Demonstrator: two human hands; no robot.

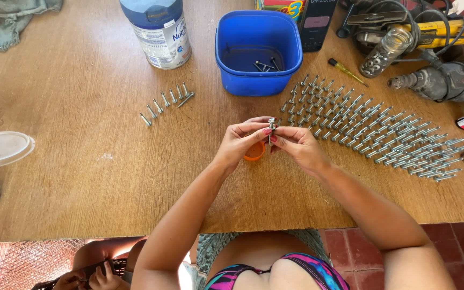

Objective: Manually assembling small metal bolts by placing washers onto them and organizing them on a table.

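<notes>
Our left hand [241,140] and right hand [295,146] pinching a steel bolt [270,129], orange lid [253,152] beneath, bolt rows [371,129] beside, wooden table [81,107]

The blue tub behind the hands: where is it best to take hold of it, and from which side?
Probably grip the blue tub by its near rim, coming from above: it stands upright and open, almost empty, and rows of bolts crowd its right side.

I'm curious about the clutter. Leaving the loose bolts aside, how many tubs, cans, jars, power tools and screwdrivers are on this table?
Blue tub: 1
Tin can: 1
Glass jar: 1
Power tools: 2
Screwdriver: 1
Total: 6
</notes>
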